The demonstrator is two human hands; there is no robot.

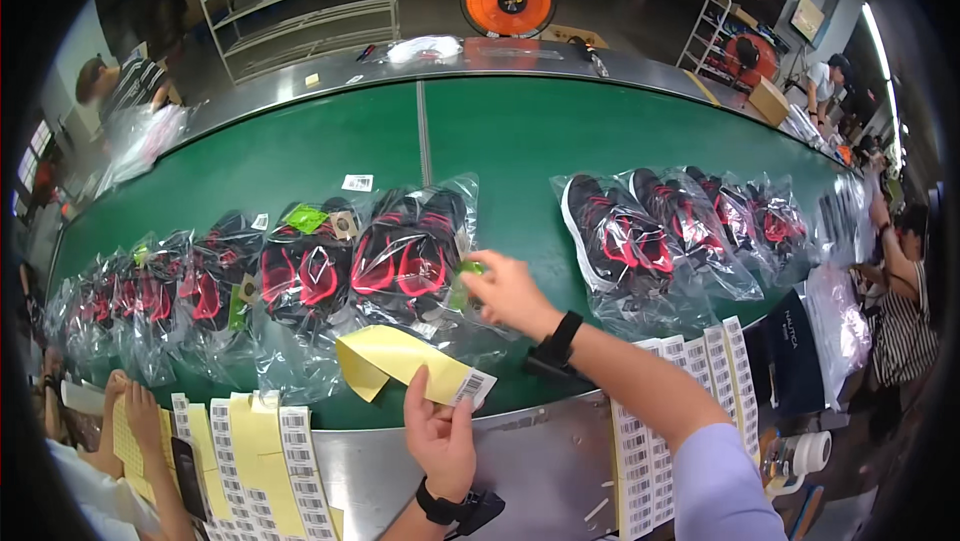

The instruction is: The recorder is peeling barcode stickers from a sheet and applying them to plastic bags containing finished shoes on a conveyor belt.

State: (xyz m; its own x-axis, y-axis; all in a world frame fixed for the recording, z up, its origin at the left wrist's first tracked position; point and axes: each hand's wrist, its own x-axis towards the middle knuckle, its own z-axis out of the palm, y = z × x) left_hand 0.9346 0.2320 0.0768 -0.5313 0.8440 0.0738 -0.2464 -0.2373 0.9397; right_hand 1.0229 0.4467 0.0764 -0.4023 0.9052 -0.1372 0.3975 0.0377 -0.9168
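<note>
The left hand [440,436] pinched a yellow label strip [400,361] above the desk edge [540,461], while the right hand [505,291] pressed a green tag [467,271] onto the bagged shoes [405,251]; bags further right looked untagged.

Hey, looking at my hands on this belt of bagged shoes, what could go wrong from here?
1. The yellow backing strip in your left hand curls over the bagged shoes; its barcode label might stick to the wrong bag.
2. Your right hand pinches a small green tag only by the fingertips, so it may slip.
3. The bags overlap, so a tag could land on a neighbour.
</note>
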